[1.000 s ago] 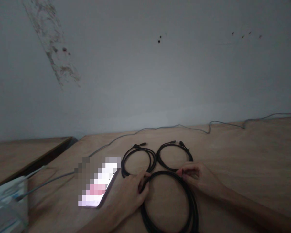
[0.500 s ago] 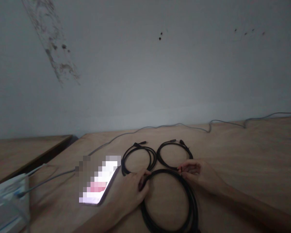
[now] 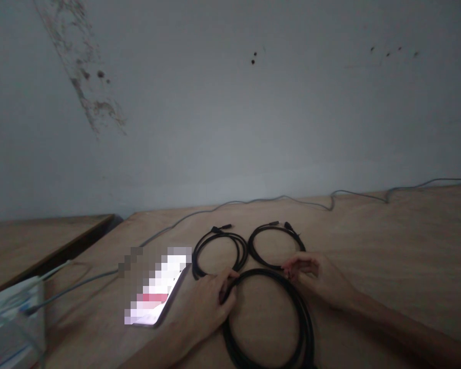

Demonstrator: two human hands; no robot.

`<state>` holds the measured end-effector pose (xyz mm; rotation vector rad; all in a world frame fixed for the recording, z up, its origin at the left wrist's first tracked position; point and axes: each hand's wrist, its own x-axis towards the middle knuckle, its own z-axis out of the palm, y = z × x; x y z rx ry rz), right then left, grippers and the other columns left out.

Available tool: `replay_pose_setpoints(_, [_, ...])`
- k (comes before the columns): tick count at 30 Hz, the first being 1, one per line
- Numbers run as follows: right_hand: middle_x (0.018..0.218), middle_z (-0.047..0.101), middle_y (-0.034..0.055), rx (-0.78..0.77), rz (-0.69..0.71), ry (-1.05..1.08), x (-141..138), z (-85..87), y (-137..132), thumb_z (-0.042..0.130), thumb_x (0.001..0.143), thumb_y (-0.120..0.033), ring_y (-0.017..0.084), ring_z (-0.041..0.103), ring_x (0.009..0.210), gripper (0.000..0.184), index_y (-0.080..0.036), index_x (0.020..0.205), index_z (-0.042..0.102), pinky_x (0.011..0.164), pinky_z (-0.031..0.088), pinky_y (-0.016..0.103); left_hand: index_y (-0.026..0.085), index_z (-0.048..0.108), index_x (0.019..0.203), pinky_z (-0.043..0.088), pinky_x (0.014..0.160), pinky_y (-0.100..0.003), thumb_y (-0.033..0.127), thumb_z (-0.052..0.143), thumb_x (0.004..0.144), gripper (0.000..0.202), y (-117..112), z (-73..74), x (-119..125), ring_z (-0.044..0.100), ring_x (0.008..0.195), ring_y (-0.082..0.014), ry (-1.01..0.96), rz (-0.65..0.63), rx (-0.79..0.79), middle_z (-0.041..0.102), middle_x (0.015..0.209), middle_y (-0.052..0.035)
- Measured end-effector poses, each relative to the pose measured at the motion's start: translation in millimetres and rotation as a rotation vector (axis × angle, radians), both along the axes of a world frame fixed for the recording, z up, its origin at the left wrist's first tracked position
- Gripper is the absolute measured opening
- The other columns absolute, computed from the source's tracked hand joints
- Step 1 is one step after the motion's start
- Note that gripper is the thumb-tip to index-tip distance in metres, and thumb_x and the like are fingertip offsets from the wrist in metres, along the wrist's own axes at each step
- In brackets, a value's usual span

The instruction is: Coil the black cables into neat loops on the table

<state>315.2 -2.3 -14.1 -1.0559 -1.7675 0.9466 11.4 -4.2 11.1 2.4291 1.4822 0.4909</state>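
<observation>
Left hand (image 3: pixel 209 297) pinches the big coil (image 3: pixel 294 294) at its left; right hand (image 3: pixel 309 274) bunches narrowly by its far right, hold unclear. Behind it, two small coils (image 3: pixel 250 247) look done; this one seems unfinished.

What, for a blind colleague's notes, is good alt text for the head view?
A left hand holds the nearest of three black cable coils on a wooden table, with the right hand beside it; a lit phone lies left of them.
</observation>
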Motion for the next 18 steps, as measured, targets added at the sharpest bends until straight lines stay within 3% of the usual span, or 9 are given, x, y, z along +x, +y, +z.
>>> replay_pose_setpoints(4, [0.092,0.077,0.0084,0.077,-0.031,-0.139,-1,4.9,-5,0.07,0.085,-0.037,0.023,0.072,0.083,0.025,-0.02,0.102,0.075,0.077,0.058,0.035,0.026,0.066,0.115,0.039,0.067,-0.031,0.033,0.05,0.095,0.027,0,-2.3,-1,0.063,0.073,-0.0201,0.0,0.0,0.024,0.065,0.075,0.001])
replay_pose_setpoints(9, [0.082,0.077,0.0055,0.081,-0.124,-0.276,-3,8.8,-9,0.071,0.086,-0.035,0.023,0.071,0.076,0.015,-0.022,0.089,0.079,0.067,0.055,0.032,0.027,0.064,0.116,0.039,0.066,-0.03,0.034,0.051,0.096,0.026,1,-5.2,-3,0.063,0.074,-0.0198,0.003,0.003,0.026,0.066,0.076,0.0019])
replay_pose_setpoints(18, [0.098,0.08,0.0044,0.092,-0.03,-0.299,4,12.6,-5,0.063,0.094,-0.038,0.026,0.075,0.089,0.022,-0.029,0.099,0.083,0.079,0.059,0.037,0.026,0.065,0.118,0.041,0.068,-0.031,0.034,0.05,0.095,0.028,1,-4.3,-1,0.063,0.073,-0.0209,-0.001,-0.004,0.016,0.065,0.074,0.0005])
